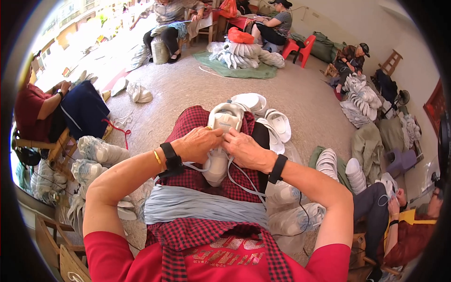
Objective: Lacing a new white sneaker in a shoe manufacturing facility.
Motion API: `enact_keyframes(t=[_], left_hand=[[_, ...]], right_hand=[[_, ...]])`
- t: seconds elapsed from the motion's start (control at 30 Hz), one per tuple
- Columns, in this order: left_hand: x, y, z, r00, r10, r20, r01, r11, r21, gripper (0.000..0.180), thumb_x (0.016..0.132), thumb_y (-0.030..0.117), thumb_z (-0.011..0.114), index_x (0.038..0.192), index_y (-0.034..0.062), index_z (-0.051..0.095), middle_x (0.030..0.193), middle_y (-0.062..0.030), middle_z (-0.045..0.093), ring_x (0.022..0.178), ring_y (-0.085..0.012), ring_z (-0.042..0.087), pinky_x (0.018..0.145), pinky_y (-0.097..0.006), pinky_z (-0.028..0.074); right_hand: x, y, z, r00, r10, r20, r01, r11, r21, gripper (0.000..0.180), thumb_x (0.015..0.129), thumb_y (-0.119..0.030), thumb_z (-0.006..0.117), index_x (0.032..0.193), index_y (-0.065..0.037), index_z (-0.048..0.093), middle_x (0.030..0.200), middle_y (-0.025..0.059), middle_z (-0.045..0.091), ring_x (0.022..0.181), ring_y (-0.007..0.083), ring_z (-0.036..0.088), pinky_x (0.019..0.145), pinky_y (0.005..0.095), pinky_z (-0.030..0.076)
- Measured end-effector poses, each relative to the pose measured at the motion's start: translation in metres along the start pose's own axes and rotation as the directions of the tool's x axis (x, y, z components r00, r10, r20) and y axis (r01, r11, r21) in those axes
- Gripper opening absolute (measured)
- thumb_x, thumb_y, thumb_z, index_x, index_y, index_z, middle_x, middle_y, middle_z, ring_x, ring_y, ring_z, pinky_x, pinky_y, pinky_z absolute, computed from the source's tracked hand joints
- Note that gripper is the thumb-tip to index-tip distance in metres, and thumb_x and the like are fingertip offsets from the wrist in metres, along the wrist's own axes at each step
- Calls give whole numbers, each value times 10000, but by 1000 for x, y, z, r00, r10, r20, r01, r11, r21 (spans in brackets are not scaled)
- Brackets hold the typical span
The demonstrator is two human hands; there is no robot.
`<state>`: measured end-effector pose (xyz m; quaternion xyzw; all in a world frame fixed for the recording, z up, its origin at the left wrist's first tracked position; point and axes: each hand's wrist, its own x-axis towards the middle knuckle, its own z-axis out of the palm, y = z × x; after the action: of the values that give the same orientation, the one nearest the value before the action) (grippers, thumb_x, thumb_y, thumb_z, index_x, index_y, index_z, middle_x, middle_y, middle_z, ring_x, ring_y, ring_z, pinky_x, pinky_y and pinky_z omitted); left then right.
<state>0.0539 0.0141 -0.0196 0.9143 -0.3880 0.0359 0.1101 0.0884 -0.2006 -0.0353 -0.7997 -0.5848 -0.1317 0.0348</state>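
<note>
A pale cream sneaker [217, 168] rests on my lap, its toe pointing toward me and its opening away. Both my hands meet over its lacing area. My left hand [199, 143] is closed in a pinch at the shoe's left side, with a light grey shoelace [193, 166] trailing below it. My right hand [247, 148] pinches at the other side, and a second lace end [245, 184] hangs from there across my lap. The fingertips partly hide the eyelets. Across my waist lies a thick bundle of grey-blue laces [202, 207].
White shoes [278, 124] stand just beyond my knees. Wrapped stacks of shoes [101, 150] flank me on the left, with more stacks [298, 218] at my right. Several people sit around the room, one close at right [399, 202]. A green cloth [263, 70] lies on the far floor.
</note>
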Motion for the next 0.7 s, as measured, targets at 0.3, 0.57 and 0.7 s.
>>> enact_keyframes(t=[0.3, 0.57, 0.7], left_hand=[[20, -25, -31, 973, -22, 228, 44, 995, -91, 270, 573, 77, 707, 838, 125, 732, 860, -50, 666, 887, -241, 638, 772, -395, 369], [24, -32, -34, 957, -5, 291, 50, 988, -147, 293, 640, 104, 720, 932, 119, 750, 855, -46, 678, 853, -229, 643, 799, -374, 411], [17, -38, -31, 971, 45, 235, -3, 985, -174, 300, 666, 123, 712, 965, 120, 742, 902, -31, 679, 906, -229, 604, 811, -383, 391]], right_hand=[[11, 35, -10, 987, 16, 159, -61, 959, 277, 162, 696, -24, 635, 835, 33, 695, 829, 178, 658, 872, 327, 641, 779, 399, 560], [26, 45, -26, 927, -22, 374, -140, 905, 401, 249, 609, -93, 680, 833, 5, 727, 693, 182, 656, 676, 317, 662, 602, 410, 495], [25, 48, -31, 944, -96, 316, -79, 863, 498, 180, 603, -118, 676, 753, -18, 680, 689, 127, 577, 657, 320, 591, 601, 447, 442]])
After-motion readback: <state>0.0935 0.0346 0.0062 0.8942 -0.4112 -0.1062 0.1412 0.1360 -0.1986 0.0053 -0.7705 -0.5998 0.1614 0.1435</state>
